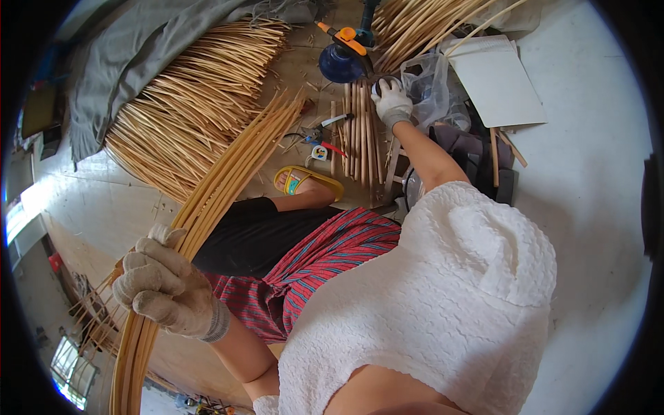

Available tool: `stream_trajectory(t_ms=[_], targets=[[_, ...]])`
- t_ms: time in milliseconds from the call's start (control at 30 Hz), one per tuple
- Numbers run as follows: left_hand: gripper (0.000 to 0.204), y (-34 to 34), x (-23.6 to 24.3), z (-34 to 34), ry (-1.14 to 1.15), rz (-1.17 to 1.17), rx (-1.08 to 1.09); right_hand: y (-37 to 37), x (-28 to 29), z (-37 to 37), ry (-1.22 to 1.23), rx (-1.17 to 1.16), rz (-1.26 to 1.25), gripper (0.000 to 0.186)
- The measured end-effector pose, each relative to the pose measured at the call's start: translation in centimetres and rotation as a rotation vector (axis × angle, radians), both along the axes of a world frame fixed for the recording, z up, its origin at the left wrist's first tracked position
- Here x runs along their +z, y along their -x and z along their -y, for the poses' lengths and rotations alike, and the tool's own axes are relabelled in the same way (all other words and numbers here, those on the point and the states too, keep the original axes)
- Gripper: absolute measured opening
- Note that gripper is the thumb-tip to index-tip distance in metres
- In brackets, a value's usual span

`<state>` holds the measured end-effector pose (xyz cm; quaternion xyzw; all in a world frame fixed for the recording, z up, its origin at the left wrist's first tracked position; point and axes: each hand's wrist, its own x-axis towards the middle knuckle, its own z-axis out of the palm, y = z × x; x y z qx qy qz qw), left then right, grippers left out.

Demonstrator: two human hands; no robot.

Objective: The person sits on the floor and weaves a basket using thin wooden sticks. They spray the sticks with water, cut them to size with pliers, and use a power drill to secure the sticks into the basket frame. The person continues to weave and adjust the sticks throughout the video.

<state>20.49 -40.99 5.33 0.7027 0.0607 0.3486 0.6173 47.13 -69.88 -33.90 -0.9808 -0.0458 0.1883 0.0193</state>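
My left hand (pixel 162 283), in a pale knit glove, is closed around a long bundle of thin cane strips (pixel 221 181). The bundle slants from the lower left up across my lap, its far end fanning out over the floor. Stretched forward, my right hand (pixel 393 105) wears a similar glove and has its fingers curled over a dark round thing (pixel 377 87); its exact kind is mostly hidden by the hand. Right beside that hand, several short thick rods (pixel 357 131) lie side by side, and a clear plastic bag (pixel 427 77) sits to its right.
A large pile of cane rods (pixel 197 104) lies at left, partly under grey cloth (pixel 138 69). A blue spray bottle (pixel 339 63) stands ahead. Pliers (pixel 311 133) and a tape measure (pixel 319 153) lie near my sandalled foot (pixel 308 185). A white sheet (pixel 498 79) is at right.
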Motion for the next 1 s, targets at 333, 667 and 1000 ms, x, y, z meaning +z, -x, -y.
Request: stream_trajectory(t_ms=[333, 667, 1000], targets=[[0.048, 0.7, -0.4, -0.9, 0.041, 0.034, 0.072, -6.5, 5.8, 14.7, 0.316, -0.168, -0.160, 0.041], [0.039, 1.7, -0.7, -0.8, -0.015, 0.029, 0.052, -5.6, 5.6, 19.2, 0.406, 0.002, -0.318, 0.057], [0.041, 1.2, -0.7, -0.8, 0.001, 0.072, -0.022, -8.1, 4.3, 26.6, 0.370, 0.186, -0.540, 0.039]])
